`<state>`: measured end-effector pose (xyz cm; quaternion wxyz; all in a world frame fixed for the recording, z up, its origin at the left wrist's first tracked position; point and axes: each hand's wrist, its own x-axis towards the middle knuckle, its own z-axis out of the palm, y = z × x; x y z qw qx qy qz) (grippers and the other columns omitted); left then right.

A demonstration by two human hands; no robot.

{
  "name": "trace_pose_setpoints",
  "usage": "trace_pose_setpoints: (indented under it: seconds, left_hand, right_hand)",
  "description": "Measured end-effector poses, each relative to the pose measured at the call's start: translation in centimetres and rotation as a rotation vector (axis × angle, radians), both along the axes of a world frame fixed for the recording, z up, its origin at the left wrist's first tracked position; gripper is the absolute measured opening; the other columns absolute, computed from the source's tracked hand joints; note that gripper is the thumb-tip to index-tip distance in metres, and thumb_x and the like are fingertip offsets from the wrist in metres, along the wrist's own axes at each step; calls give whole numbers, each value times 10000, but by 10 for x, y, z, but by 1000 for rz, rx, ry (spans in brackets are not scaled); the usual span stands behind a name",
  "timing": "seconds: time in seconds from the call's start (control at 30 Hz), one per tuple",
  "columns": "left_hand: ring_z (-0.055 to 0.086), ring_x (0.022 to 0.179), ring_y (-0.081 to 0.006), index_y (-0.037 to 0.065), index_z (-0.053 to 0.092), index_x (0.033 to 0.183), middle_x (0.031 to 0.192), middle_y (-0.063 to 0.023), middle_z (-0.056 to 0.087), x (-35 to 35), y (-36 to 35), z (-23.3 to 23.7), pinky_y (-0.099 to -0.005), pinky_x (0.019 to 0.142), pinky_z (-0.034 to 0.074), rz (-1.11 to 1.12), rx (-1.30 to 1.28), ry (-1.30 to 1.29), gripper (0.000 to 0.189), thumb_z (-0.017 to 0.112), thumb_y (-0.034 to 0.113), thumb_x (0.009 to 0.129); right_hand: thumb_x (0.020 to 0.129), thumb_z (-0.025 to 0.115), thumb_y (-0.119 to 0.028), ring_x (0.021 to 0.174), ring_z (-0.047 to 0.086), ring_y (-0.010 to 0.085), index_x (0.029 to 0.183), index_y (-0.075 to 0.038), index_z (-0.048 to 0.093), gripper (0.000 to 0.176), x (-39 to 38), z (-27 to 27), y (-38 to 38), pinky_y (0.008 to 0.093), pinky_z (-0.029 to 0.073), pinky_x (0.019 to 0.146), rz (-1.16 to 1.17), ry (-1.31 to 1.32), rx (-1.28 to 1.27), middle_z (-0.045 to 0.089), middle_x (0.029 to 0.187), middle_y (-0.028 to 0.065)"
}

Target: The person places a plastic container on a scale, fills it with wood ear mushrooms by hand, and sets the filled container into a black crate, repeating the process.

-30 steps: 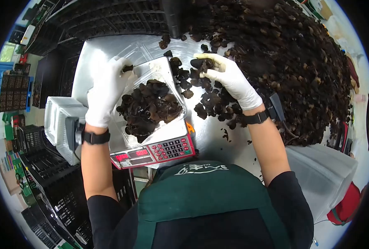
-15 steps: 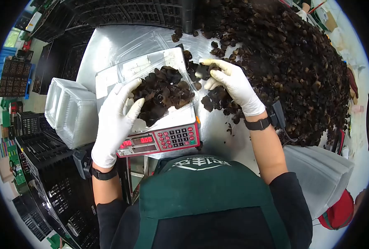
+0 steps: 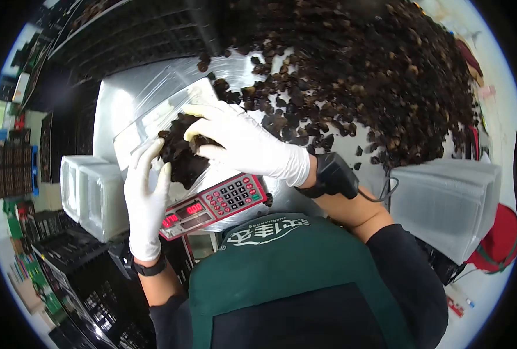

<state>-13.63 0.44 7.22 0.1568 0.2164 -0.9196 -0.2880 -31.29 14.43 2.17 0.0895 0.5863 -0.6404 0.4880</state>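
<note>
On the shiny metal table (image 3: pixel 108 110), a dark fungus pile (image 3: pixel 180 160) sits atop the red-fronted scale (image 3: pixel 234 196). The left hand (image 3: pixel 145 195) touches its edge, fingers apart; the right hand (image 3: pixel 235 139) curls over it, its grip unclear. A loose heap (image 3: pixel 392 75) spreads rightward; black crates (image 3: pixel 148 38) stand beyond.

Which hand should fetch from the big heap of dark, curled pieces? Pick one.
Likely the white-gloved right hand, nearer the heap; the white-gloved left hand is farther, left of the red scale keypad.
</note>
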Motion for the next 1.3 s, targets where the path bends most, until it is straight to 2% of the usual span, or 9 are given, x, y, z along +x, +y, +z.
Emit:
trace_pose_setpoints:
  seconds: [0.2,0.27,0.4,0.53,0.67,0.8,0.93,1.1,1.3]
  left_hand:
    - [598,1188,-233,31,637,1261,1273,-123,628,27,-14,-8,-349,1011,445,113,75,69,378,627,-49,891]
    - [601,1176,-222,37,635,1268,1276,-114,625,33,-20,-12,-337,986,453,121,67,79,387,620,-52,892]
    - [605,1154,-216,47,631,1280,1277,-101,624,35,-22,-12,-322,954,462,115,-13,66,402,610,-53,892]
    - [614,1127,-228,42,646,1249,1237,-113,641,33,-20,-7,-318,939,474,132,-47,125,370,618,-27,887]
    - [620,1143,-250,30,653,1214,1219,-121,646,46,-22,5,-330,979,469,196,-113,114,333,635,-3,883]
    - [634,1095,-217,47,662,1217,1203,-99,651,71,-30,3,-316,945,485,315,-89,142,312,649,45,905]
    - [649,1043,-197,50,667,1209,1151,-92,667,77,-40,-10,-315,904,499,354,-60,148,295,650,74,915]
    - [655,921,-159,52,619,1305,1076,-68,703,46,-70,-29,-306,851,519,351,-51,78,382,656,169,943]
    - [667,924,-277,34,517,1390,1027,-147,683,-25,-147,-94,-365,857,532,370,-265,-97,627,728,296,862]
  right_hand:
    - [826,593,42,930,639,142,1102,-18,646,287,-64,-33,61,272,515,759,-124,-1055,134,673,1042,64]
    - [819,616,3,890,600,88,1156,-32,641,340,-101,-73,80,227,506,768,-215,-1220,142,642,1051,23]
    - [840,726,-147,753,572,76,1115,-42,681,297,-122,-90,52,223,474,706,-265,-1023,300,636,830,-17]
    - [809,699,-456,944,701,335,1065,-142,745,408,-113,-100,3,391,553,854,-555,-372,726,734,991,157]
    - [850,690,-411,970,704,300,1076,-176,758,332,-120,-120,-7,377,556,820,-514,-132,862,740,1001,103]
    - [874,651,-372,853,720,311,1046,-136,754,310,-138,-123,18,391,556,775,-483,-248,599,737,917,144]
    - [924,664,-225,723,605,96,1065,-6,705,264,-118,-62,25,257,495,705,-414,-375,564,690,794,88]
    - [941,652,-218,795,658,136,1140,-12,699,290,-71,-3,8,281,513,742,-91,-409,420,733,956,105]
    - [934,641,-245,814,691,287,1106,-52,719,270,-30,2,-26,339,534,736,170,-256,344,711,930,153]
